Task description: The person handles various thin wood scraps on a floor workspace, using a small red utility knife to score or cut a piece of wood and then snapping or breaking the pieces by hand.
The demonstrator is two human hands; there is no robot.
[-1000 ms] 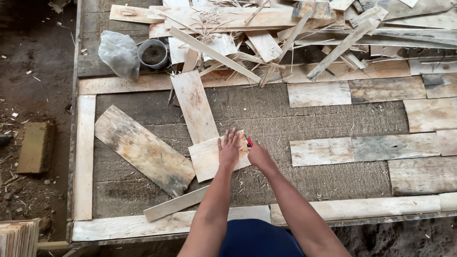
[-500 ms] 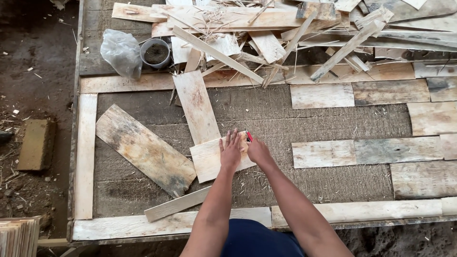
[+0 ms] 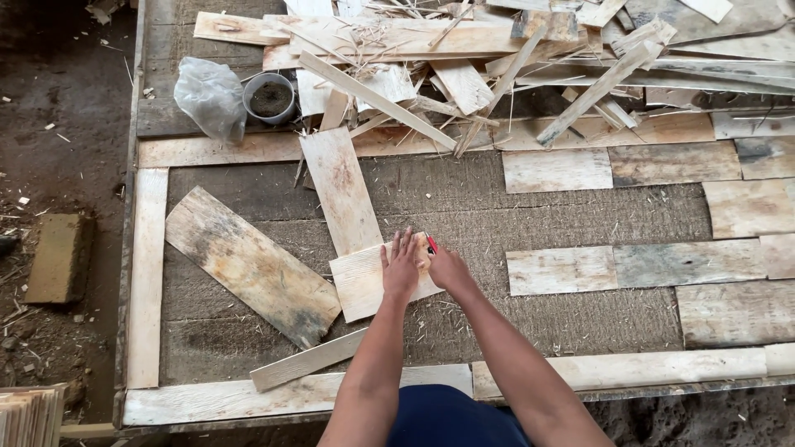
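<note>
Left hand (image 3: 401,269) flat on small board (image 3: 364,285); right hand (image 3: 445,266) gripping red marker (image 3: 431,244); long plank (image 3: 339,190) adjacent.

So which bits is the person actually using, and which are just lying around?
In use:
- left hand, flat on the small pale board
- right hand, holding a red tool at that board's edge

Lying about:
- long grey plank
- upright plank
- thin strip
- heap of scrap wood
- small pot
- plastic bag
- brick
</note>
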